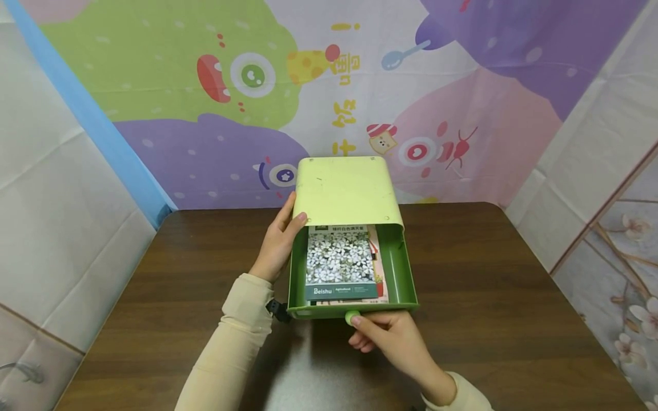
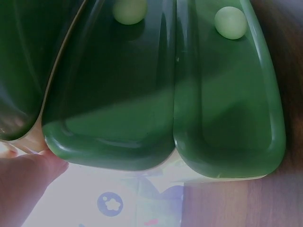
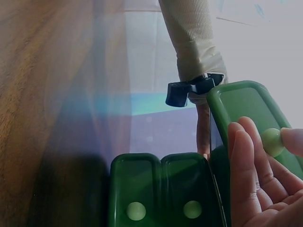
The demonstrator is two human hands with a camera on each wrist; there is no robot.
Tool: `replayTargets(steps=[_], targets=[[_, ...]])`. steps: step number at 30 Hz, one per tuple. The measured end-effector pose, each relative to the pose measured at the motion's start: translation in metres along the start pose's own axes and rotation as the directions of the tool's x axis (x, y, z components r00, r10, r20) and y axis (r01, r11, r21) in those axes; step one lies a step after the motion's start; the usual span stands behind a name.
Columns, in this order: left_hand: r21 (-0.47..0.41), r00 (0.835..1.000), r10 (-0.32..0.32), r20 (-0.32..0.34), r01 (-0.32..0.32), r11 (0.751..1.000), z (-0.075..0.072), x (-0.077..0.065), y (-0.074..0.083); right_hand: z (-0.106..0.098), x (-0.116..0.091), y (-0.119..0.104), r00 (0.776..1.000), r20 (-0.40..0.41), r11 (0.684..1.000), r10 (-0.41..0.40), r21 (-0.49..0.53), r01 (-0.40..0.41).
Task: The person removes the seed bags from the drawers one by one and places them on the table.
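On the table stands a small drawer cabinet [image 1: 349, 191] with a pale yellow-green shell. Its green top drawer [image 1: 402, 277] is pulled far out toward me. Inside lies a flower-picture packet [image 1: 341, 257] marked "Beishu", partly covering a pinkish packet [image 1: 379, 268]. My left hand [image 1: 272, 245] rests against the cabinet's left side, fingers along the wall and thumb at the top front corner. At the drawer front, my right hand [image 1: 398, 342] pinches the round light-green knob [image 1: 352, 318] between thumb and fingers; the right wrist view shows the thumb against this knob [image 3: 272, 142].
Two lower drawers [image 2: 118, 109] with round knobs sit pushed in, seen in both wrist views. A dark camera strap [image 3: 191, 90] circles the left wrist, close to the drawer. Behind the brown wooden table [image 1: 478, 274] hangs a cartoon-print cloth [image 1: 205, 154].
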State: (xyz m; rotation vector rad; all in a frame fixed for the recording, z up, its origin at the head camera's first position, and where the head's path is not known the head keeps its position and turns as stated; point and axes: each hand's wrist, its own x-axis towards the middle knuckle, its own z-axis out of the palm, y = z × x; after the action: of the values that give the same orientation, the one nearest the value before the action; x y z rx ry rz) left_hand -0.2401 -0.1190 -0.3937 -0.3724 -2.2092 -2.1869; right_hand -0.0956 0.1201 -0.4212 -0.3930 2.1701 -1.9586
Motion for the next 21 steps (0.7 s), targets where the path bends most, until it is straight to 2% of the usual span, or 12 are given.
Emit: replayTargets(steps=[8,16,21], targets=[[0.01,1.0,0.004,-0.001,-0.004,1.0,-0.0005,0.0004,-0.0011,-0.0001,-0.0002,0.001,1.0,0.005,1.0,-0.007,-0.008,0.007],[0.006,1.0,-0.005,0.002,0.005,1.0,-0.0003,0.0007,0.0006,-0.0009,-0.0011,0.0006,1.0,0.001,0.999,0.019,-0.046,-0.019],[0.007,1.0,-0.01,0.001,0.01,1.0,-0.0002,0.0003,0.0007,-0.0023,-0.0034,-0.0013,1.0,0.026,0.999,-0.005,-0.048,0.007]])
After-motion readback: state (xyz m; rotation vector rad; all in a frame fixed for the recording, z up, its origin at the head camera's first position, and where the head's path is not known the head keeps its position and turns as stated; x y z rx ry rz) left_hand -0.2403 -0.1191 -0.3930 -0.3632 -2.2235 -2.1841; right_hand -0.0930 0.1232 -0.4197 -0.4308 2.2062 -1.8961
